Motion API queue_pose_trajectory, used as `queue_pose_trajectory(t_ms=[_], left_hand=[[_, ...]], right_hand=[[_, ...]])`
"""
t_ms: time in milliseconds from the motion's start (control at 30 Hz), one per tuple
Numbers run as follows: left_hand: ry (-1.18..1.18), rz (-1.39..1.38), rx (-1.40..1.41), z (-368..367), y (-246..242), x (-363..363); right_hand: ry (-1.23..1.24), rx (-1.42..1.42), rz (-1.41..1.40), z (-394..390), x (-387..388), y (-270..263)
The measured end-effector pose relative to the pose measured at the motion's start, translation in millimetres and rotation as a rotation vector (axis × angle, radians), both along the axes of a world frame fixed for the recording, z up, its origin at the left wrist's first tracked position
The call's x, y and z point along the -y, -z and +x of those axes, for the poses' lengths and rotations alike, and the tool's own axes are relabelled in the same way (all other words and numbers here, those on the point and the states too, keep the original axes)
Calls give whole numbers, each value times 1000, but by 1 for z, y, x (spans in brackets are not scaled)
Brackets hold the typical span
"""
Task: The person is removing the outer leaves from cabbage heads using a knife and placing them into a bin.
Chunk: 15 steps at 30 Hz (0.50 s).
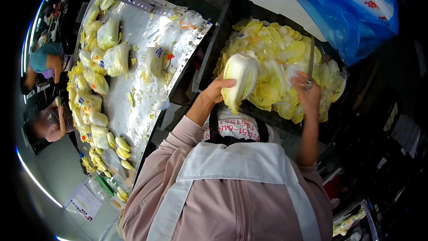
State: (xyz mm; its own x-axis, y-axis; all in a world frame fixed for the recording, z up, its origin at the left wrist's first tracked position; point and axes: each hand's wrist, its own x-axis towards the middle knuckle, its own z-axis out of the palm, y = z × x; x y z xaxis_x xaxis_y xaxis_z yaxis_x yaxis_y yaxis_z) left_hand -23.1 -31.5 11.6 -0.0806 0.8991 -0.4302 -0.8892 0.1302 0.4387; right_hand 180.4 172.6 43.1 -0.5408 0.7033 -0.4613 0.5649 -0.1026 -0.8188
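A napa cabbage head [241, 77], white at the ribs with yellow-green leaf edges, is gripped in my left hand [216, 88], thumb across its side. My right hand [307, 93], slightly blurred, is closed around the handle of a knife [312, 57] whose blade points away from me. Both hands are over a dark bin heaped with loose yellow cabbage leaves [277, 47], some with plastic wrap among them. Knife and cabbage are apart.
Left of the bin, a metal table [133, 93] carries wrapped cabbages [116, 59], small bare cabbage hearts [122, 144] and leaf scraps. Blue plastic sheeting [351, 23] hangs over the bin's far right. Two other people [50, 60] are beyond the table.
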Motion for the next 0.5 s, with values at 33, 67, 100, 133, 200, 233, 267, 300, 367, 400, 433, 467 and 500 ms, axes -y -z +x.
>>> queue_pose_trajectory(t_ms=[33, 67, 100, 133, 200, 233, 267, 300, 367, 400, 433, 467, 500], left_hand=[[-4, 50, 233, 0, 12, 7], [5, 164, 344, 2, 24, 12], [30, 152, 359, 2, 16, 8], [58, 140, 374, 2, 3, 0], [88, 50, 412, 0, 0, -2], [81, 55, 384, 0, 3, 1], [73, 61, 355, 1, 6, 3], [66, 66, 327, 2, 5, 3], [104, -72, 259, 3, 2, 1], [120, -139, 226, 2, -2, -1], [136, -206, 194, 2, -6, -3], [145, -211, 215, 1, -11, -6], [159, -220, 244, 0, -14, -7]], right_hand=[[-5, -191, -174, -11, 13, -8], [-6, -301, -236, -19, 24, -1], [-43, -352, -249, -25, 29, 7], [-73, -402, -261, -30, 34, 15], [-161, -401, -246, -38, 38, 15], [-185, -409, -266, -43, 41, 11], [-165, -434, -345, -45, 43, 3], [-144, -457, -423, -48, 46, -2], [-215, -640, 240, -58, 51, 16], [-193, -636, 253, -59, 53, 13], [-171, -632, 265, -59, 55, 11], [-149, -601, 362, -57, 56, 18], [-124, -571, 459, -55, 59, 25]])
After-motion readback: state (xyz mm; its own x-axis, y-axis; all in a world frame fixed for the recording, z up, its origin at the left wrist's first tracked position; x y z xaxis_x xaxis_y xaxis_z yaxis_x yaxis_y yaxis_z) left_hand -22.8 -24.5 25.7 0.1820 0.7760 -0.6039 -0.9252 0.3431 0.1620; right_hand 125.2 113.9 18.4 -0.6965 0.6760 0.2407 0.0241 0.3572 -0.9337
